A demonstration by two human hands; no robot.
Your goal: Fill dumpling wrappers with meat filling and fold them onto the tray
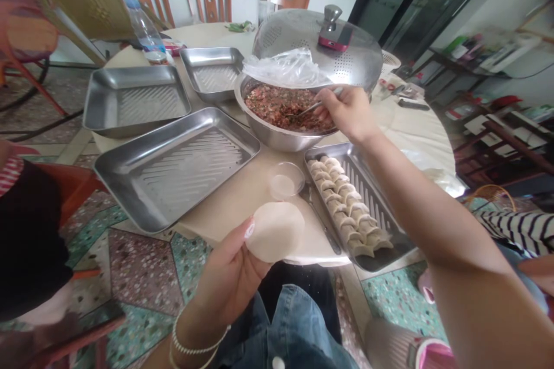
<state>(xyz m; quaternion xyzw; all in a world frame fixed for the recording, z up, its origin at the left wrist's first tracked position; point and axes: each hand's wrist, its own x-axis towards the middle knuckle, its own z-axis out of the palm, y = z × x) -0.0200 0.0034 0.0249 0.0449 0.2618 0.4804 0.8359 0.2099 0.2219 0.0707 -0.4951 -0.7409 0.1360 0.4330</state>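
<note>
My left hand (236, 277) is closed on a round dumpling wrapper (277, 232), thumb on its edge and fingers beneath. My right hand (346, 112) grips a thin metal utensil (318, 104), whose end is down in the minced meat filling (277, 102), so its kind is hidden. The filling lies in a large steel bowl (281, 139). A small clear dish (286, 180) stands just beyond the wrapper. Right of it, two rows of folded dumplings (346, 202) lie in a steel tray (383, 210), partly under my right forearm.
Steel trays (177, 167) stand on the left of the round table. Behind the bowl are a perforated metal lid (294, 29) with a phone (335, 37) on it and a plastic bag (288, 66). A knife (324, 225) lies by the dumpling tray. People sit at both sides.
</note>
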